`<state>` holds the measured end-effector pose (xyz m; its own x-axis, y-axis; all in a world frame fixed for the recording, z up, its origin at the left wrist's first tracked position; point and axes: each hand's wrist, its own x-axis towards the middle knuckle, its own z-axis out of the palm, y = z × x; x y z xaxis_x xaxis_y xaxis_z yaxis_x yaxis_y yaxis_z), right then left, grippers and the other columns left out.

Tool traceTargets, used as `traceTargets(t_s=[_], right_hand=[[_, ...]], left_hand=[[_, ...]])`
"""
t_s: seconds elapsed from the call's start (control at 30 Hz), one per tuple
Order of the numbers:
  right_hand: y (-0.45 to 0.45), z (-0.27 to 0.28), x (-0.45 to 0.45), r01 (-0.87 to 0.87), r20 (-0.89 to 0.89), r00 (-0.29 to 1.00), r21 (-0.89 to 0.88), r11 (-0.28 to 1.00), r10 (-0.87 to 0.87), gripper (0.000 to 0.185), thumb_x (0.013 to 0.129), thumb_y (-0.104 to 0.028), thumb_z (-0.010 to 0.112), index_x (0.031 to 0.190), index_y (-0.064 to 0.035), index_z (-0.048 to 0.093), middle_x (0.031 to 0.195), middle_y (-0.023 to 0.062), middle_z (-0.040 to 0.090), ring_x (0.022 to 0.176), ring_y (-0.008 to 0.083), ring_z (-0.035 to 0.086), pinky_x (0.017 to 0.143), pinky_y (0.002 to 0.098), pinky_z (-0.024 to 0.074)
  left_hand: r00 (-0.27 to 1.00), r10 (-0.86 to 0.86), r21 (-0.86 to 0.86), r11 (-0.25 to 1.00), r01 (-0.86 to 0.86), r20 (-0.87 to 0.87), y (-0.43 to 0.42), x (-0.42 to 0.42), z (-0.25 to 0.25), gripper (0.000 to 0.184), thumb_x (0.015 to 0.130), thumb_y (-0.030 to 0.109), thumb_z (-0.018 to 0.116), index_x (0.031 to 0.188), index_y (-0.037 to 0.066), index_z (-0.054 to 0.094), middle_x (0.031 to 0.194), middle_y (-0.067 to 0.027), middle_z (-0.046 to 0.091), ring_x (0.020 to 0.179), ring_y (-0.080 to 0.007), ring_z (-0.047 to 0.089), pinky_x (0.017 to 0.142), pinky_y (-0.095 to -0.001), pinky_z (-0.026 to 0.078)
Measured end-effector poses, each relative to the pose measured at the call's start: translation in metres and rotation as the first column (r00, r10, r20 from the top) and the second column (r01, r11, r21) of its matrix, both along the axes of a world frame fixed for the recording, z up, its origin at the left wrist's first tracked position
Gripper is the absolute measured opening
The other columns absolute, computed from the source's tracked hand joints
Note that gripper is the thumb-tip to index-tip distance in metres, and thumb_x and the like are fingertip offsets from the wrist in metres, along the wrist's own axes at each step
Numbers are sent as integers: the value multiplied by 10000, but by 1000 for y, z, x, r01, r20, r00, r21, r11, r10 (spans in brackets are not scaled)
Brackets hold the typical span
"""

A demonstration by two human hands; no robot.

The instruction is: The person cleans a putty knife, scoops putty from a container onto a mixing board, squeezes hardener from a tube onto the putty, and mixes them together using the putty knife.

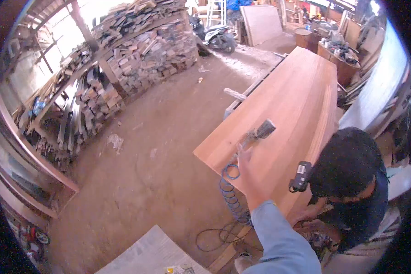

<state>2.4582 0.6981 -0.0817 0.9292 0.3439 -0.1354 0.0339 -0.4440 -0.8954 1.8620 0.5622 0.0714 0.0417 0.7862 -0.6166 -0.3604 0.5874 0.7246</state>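
My right hand (245, 160) reaches over the near left part of a long wooden panel (287, 109), with a finger and thumb apart. Just beyond its fingertips lies a dark air tool (264, 129) with a metallic handle. Whether the fingers touch the handle is too small to tell. A coiled blue hose (228, 194) hangs over the panel's edge beside my wrist. My left hand is not in view. To the right a co-worker (347, 169) bends down by the panel's edge, both hands low near some small items I cannot make out.
A black device (301, 176) is at the co-worker's head. Stacked wood pieces (146, 50) line the back left, with a parked motorcycle (219, 37) beyond. A pale sheet (150, 253) lies at the bottom, and a cable (210, 232) loops on the floor.
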Motion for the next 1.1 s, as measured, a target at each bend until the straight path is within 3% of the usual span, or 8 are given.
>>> traceTargets(t_s=[0.33,0.53,0.57,0.67,0.7,0.93,1.0,1.1], right_hand=[[-5,-21,37,-198,140,970,-4,980,196,431,940,-401,634,1172,-38,624,946,124,628,826,246,577,701,346,440],[7,24,-47,-255,137,958,-6,967,253,395,947,-407,629,1156,-72,632,886,89,605,744,209,548,631,320,418],[18,4,-44,-276,106,955,-36,960,278,389,948,-407,628,1154,-77,633,876,83,602,730,203,543,620,316,414],[15,13,-79,-326,73,943,-5,945,325,372,952,-410,625,1146,-94,638,845,65,591,689,184,529,585,303,403],[15,21,-91,-343,68,937,5,939,342,366,953,-411,624,1144,-99,639,835,60,587,676,178,524,573,299,399],[-48,78,-215,-486,-144,851,150,861,505,326,961,-418,618,1126,-138,649,765,19,561,580,135,490,491,269,373],[-75,96,-275,-564,-247,764,195,802,597,315,963,-420,616,1121,-149,651,745,7,553,552,122,480,468,260,366],[-169,137,-431,-709,-356,553,275,649,754,328,970,-427,605,1163,-165,644,755,4,572,554,114,500,444,258,356]], left_hand=[[954,225,-137,970,-201,198,-169,-38,-6,461,954,279,639,1329,31,536,1197,-75,650,1036,-178,650,776,-338,566],[937,334,-74,942,-328,101,-173,-42,22,387,953,274,651,1257,41,597,1099,-40,688,987,-138,660,791,-325,557],[952,293,-82,950,-301,-91,-156,-15,25,368,944,303,653,1205,45,626,1051,-48,704,943,-185,678,831,-364,545],[942,337,131,934,-333,-7,-155,-10,35,368,939,302,662,1198,43,633,1054,-42,704,948,-174,676,844,-354,540],[920,391,13,920,-391,7,-151,-11,37,357,943,291,654,1207,52,637,1064,-46,702,967,-166,672,856,-351,537],[833,551,-8,834,-552,43,-181,-12,51,313,955,259,633,1171,32,642,1015,-52,710,902,-147,680,789,-330,553],[808,563,55,814,-579,173,-202,-26,45,309,927,232,669,1153,23,638,1068,-78,711,909,-192,697,795,-381,572],[754,641,147,740,-656,142,-319,-144,78,286,951,225,628,1167,38,641,1023,-68,717,898,-153,693,800,-312,563]])
